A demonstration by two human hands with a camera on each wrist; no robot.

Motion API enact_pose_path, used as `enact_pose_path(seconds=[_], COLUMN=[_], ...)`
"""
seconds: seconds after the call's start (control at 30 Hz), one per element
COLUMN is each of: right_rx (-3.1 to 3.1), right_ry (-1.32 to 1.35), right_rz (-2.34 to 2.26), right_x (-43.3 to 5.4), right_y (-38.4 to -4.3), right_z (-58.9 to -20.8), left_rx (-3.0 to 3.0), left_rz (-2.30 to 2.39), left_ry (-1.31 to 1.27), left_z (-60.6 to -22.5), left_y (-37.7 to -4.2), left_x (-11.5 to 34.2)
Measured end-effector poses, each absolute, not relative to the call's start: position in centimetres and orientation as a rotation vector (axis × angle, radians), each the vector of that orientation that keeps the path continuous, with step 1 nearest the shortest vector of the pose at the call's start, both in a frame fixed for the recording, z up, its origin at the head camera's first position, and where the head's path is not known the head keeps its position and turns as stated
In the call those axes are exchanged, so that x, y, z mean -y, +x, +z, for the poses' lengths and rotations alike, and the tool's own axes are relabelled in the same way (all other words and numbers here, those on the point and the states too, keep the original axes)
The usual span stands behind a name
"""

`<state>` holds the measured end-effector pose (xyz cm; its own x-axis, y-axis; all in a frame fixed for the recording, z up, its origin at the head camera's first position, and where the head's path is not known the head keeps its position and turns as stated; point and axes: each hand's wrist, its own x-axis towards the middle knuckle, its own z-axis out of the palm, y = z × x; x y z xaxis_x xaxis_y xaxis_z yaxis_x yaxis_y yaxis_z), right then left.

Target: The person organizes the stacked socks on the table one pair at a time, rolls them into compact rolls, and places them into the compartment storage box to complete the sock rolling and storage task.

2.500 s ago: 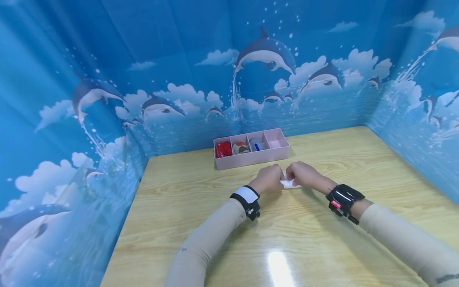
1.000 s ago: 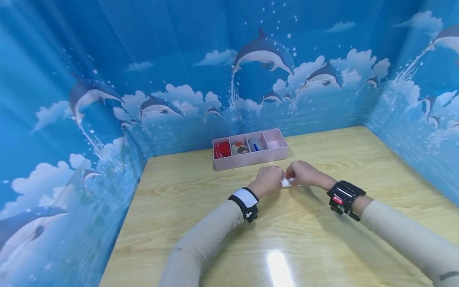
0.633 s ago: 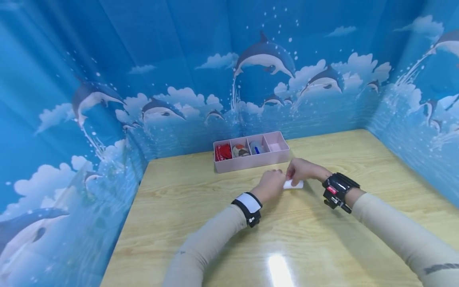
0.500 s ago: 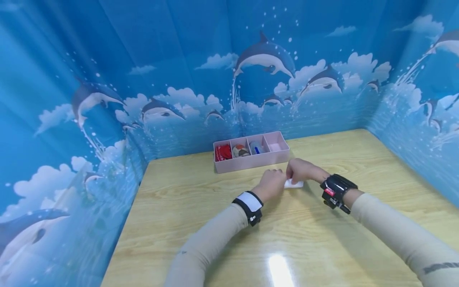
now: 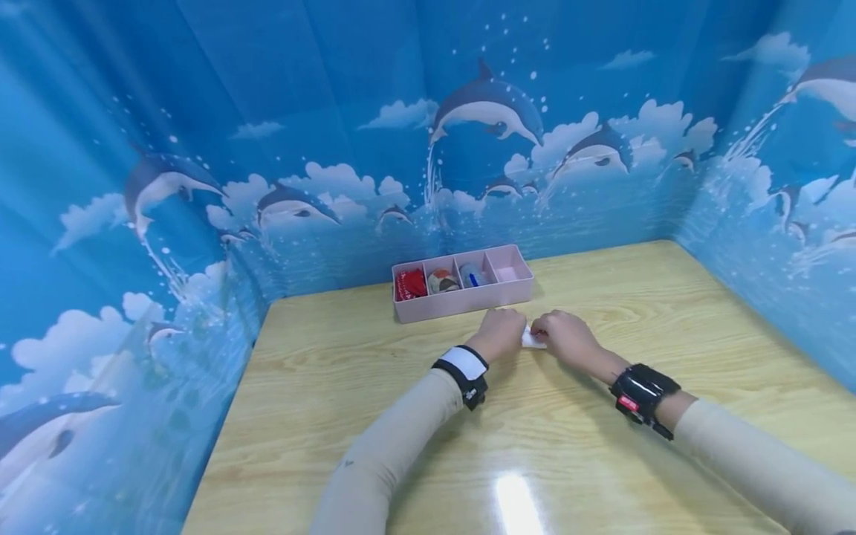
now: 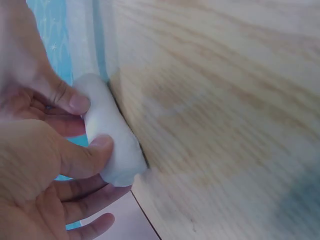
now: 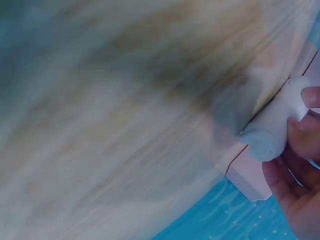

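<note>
A small white rolled-up cloth (image 5: 530, 339) lies on the wooden table between both hands. My left hand (image 5: 501, 332) pinches its left end, with the left thumb (image 6: 101, 150) on top and the fingers curled behind in the left wrist view. My right hand (image 5: 568, 338) grips the other end in the same way, close beside the left. In the right wrist view the white roll (image 7: 277, 117) shows a round, coiled end toward the camera. From the head view most of the roll is hidden by the knuckles.
Just behind the hands stands a pink divided box (image 5: 464, 301). Three of its compartments hold a red cloth (image 5: 411, 284), a patterned bundle (image 5: 442, 281) and a grey bundle with a blue mark (image 5: 472, 275). A blue dolphin curtain (image 5: 334, 89) borders the table's back and sides.
The white cloth stays between the hands, its visible part shrinking and growing as the fingers shift along it. The right hand has lowered slightly and turned since half a second ago.
</note>
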<state>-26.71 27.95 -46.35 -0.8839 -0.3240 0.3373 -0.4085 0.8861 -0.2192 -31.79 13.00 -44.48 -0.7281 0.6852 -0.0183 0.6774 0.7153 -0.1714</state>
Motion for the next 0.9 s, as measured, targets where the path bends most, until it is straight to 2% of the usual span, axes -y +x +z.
enact_pose_path(seconds=[0.27,0.57,0.9], right_rx=[2.688,2.852,2.986], right_ry=[0.627,0.621,0.63], right_rz=[0.397,0.536,0.641], right_x=[-28.0,-28.7,-29.4], right_y=[-26.3,-28.4,-30.4], right_z=[-47.1,-45.7,-45.0], left_rx=[2.894,2.838,2.696], left_rz=[0.199,-0.03,0.215], left_ry=[-1.142,-1.166,-1.18], left_z=[-43.9,-44.5,-45.3], left_y=[-32.4,-32.6,-31.7], left_x=[-13.0,-12.2,-12.0])
